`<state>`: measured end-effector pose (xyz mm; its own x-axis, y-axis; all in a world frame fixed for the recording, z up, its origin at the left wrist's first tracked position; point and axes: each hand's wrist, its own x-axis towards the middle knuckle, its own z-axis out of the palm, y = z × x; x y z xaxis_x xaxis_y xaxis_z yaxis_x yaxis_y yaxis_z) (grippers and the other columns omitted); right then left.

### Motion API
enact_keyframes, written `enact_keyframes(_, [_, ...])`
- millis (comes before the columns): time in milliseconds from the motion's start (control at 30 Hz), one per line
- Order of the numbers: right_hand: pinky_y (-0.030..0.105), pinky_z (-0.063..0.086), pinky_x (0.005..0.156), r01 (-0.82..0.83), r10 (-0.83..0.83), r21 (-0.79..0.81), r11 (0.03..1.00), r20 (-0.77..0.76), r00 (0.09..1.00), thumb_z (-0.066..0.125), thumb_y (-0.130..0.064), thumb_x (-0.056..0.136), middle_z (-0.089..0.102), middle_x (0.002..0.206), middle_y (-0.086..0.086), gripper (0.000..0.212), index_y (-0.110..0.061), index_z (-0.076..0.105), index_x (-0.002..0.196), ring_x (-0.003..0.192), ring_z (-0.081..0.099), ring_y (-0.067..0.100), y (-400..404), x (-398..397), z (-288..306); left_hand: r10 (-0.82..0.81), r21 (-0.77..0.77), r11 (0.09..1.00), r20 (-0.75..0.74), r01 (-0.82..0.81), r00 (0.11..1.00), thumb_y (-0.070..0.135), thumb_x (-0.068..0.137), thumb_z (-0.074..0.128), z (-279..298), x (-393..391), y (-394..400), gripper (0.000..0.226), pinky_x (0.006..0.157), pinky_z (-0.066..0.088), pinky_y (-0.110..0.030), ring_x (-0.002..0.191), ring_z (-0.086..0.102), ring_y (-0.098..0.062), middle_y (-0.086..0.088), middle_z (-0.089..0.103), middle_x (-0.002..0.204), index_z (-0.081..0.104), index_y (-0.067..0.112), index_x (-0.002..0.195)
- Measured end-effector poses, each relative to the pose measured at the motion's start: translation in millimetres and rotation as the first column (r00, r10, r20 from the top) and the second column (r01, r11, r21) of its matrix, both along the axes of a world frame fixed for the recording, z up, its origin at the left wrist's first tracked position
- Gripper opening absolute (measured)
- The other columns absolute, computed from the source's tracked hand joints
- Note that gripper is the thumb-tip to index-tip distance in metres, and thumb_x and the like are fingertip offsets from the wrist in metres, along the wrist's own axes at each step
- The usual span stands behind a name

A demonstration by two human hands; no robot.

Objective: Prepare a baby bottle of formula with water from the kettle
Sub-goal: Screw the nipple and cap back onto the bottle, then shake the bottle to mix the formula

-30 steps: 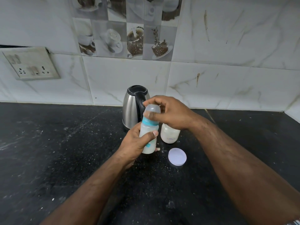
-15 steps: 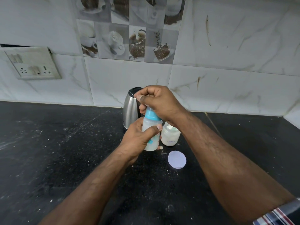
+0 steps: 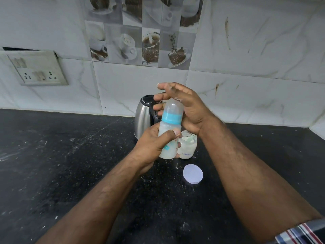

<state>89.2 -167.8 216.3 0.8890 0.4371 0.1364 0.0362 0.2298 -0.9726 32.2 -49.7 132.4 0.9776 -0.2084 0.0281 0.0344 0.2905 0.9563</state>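
My left hand (image 3: 152, 145) grips the body of a milky baby bottle (image 3: 170, 130) with a blue collar and a clear domed cap, held upright above the black counter. My right hand (image 3: 184, 110) is spread, its fingers straight, with the palm against the right side of the cap. Behind the bottle stands a steel kettle (image 3: 142, 118) with a black lid and handle. An open formula jar (image 3: 187, 146) with a scoop inside sits just right of the bottle. Its round white lid (image 3: 193, 173) lies flat in front.
The black speckled counter (image 3: 70, 164) stretches left and right, dusted with white powder around the jar. A switch and socket plate (image 3: 37, 68) is on the tiled wall at the left. My forearms cross the lower part of the view.
My right hand was curled over the top of the bottle cap; now its fingers have straightened and the hand has come off the top to the cap's right side. The left hand keeps holding the bottle.
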Motion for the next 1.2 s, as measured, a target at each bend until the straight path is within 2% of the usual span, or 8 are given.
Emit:
enact_keyframes(267, [0.035,0.058,0.064,0.257,-0.256,-0.064,0.964,0.026,0.966,0.068,-0.026,0.097,0.064,0.067,0.013,0.021,-0.008,0.065,0.09,0.057,0.063,0.025,13,-5,-11,0.192,0.164,0.963,0.138,-0.214,0.972,0.021,0.09,0.079,-5,7,-7,0.025,0.073,0.065,-0.048,0.077,0.073,-0.015,-0.002,0.076,0.085,0.067,0.012,0.11])
enact_keyframes(433, [0.04,0.061,0.089,0.22,-0.204,-0.277,0.935,0.087,0.975,0.069,-0.061,0.082,0.075,0.108,0.007,0.047,-0.03,0.059,0.115,0.099,0.074,0.019,8,-5,-35,0.232,0.174,0.953,0.116,-0.25,0.966,0.026,0.091,0.078,-9,12,-1,0.029,0.083,0.063,-0.057,0.095,0.076,-0.031,-0.009,0.078,0.099,0.065,0.018,0.116])
enact_keyframes(633, [0.049,0.061,0.09,0.234,-0.219,-0.474,0.849,0.088,0.972,0.092,-0.028,0.069,0.075,0.108,0.001,0.061,-0.027,0.058,0.119,0.097,0.075,0.017,-18,-16,-69,0.052,0.311,0.944,0.174,-0.105,0.983,0.007,0.085,0.081,-25,12,7,0.046,0.084,0.061,-0.03,0.1,0.074,-0.019,-0.005,0.076,0.109,0.062,0.023,0.124])
enact_keyframes(767, [0.05,0.06,0.088,0.461,-0.389,-0.473,0.751,0.247,0.888,0.092,-0.043,0.054,0.075,0.102,-0.004,0.064,-0.033,0.059,0.107,0.092,0.074,0.014,-44,-6,-60,-0.061,0.423,0.905,0.037,0.04,0.997,0.053,0.079,0.082,-43,17,23,0.097,0.109,0.051,-0.043,0.133,0.056,-0.014,0.009,0.044,0.156,0.032,0.032,0.16])
enact_keyframes(867, [0.05,0.06,0.089,0.577,-0.527,-0.325,0.749,0.235,0.817,0.091,-0.042,0.062,0.071,0.104,-0.006,0.059,-0.037,0.055,0.108,0.095,0.072,0.014,-53,-2,-59,-0.07,0.667,0.744,0.023,0.037,0.997,0.05,0.091,0.072,-58,26,35,0.084,0.116,0.043,-0.049,0.142,0.045,-0.02,0.007,0.038,0.159,0.028,0.033,0.161])
enact_keyframes(967, [0.047,0.059,0.09,0.429,-0.361,-0.51,0.745,0.233,0.903,0.093,-0.034,0.068,0.071,0.103,-0.008,0.057,-0.032,0.056,0.112,0.093,0.071,0.009,-45,-13,-80,-0.147,0.832,0.54,-0.054,0.126,0.988,0.06,0.077,0.076,-74,31,36,0.096,0.119,0.039,-0.049,0.144,0.043,-0.019,0.0,0.037,0.164,0.032,0.034,0.159])
enact_keyframes(1133, [0.049,0.061,0.088,0.563,-0.529,-0.288,0.775,0.191,0.827,0.091,-0.029,0.073,0.072,0.104,-0.002,0.052,-0.03,0.057,0.113,0.094,0.073,0.017,-49,-5,-80,-0.241,0.959,0.174,-0.18,0.225,0.954,0.047,0.085,0.079,-100,36,30,0.099,0.123,0.032,-0.043,0.151,0.032,-0.028,-0.008,0.022,0.169,0.021,0.028,0.163])
enact_keyframes(1200, [0.048,0.06,0.089,0.493,-0.452,-0.364,0.791,0.195,0.87,0.091,-0.028,0.073,0.072,0.104,-0.004,0.053,-0.031,0.056,0.114,0.094,0.072,0.015,-48,-11,-87,-0.258,0.967,0.076,-0.217,0.243,0.942,0.048,0.084,0.079,-107,37,27,0.102,0.125,0.029,-0.045,0.154,0.026,-0.029,-0.009,0.017,0.171,0.018,0.026,0.164])
